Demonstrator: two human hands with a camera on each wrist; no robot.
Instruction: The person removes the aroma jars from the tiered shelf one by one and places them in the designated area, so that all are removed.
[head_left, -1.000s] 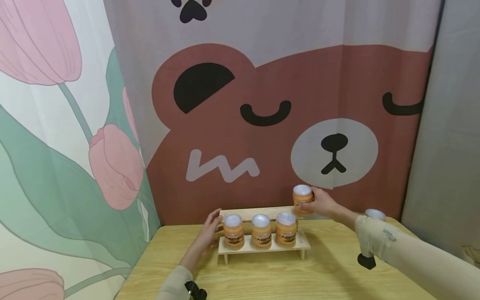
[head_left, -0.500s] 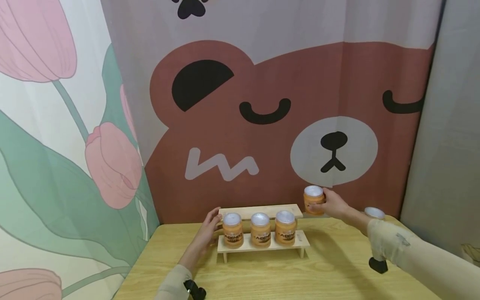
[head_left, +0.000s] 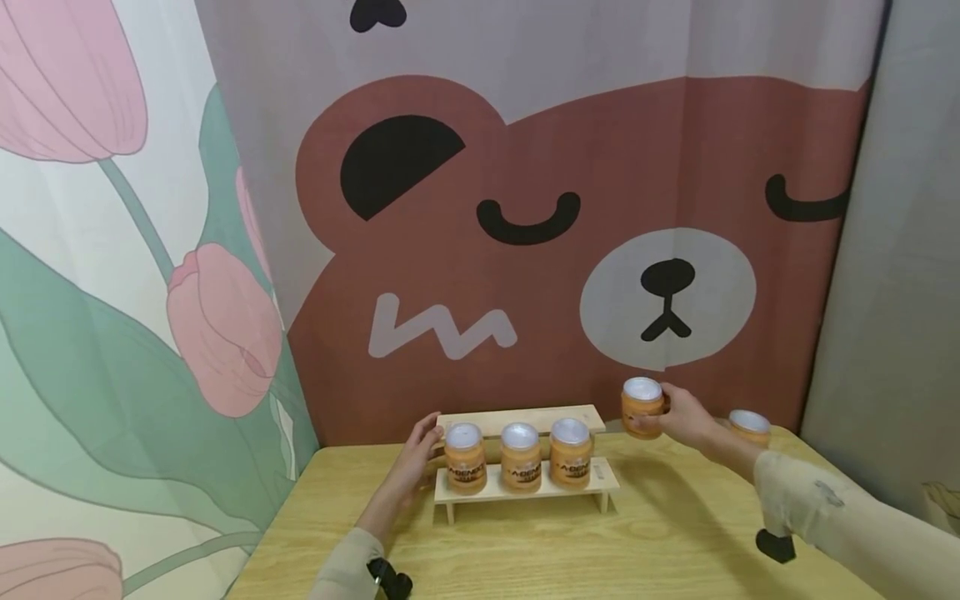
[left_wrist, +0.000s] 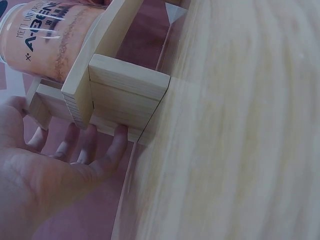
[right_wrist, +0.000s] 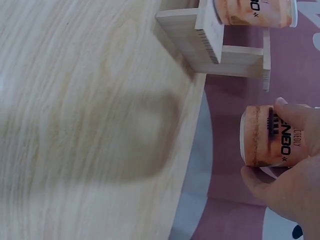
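Observation:
My right hand (head_left: 686, 417) grips an orange jar (head_left: 642, 408) with a silvery lid, its thumb and fingers on opposite sides. In the right wrist view that jar (right_wrist: 267, 135) is raised off the table, beyond the rack's end. On the lower step of a two-tier wooden rack (head_left: 517, 422) stand three similar jars (head_left: 521, 460) in a row. My left hand (head_left: 412, 462) is at the rack's left end. Seen from the left wrist, its fingers (left_wrist: 117, 142) touch the rack's end pieces (left_wrist: 125, 95) without curling round them.
Another orange jar (head_left: 750, 427) stands at the table's back right, partly behind my right forearm. The wooden table (head_left: 525, 558) ends at a curtain (head_left: 420, 333) with a bear print. A tulip-print curtain (head_left: 135, 350) hangs on the left.
My right hand has carried the jar to the right, away from the rack's upper step, and slightly lower. The left hand stays at the rack.

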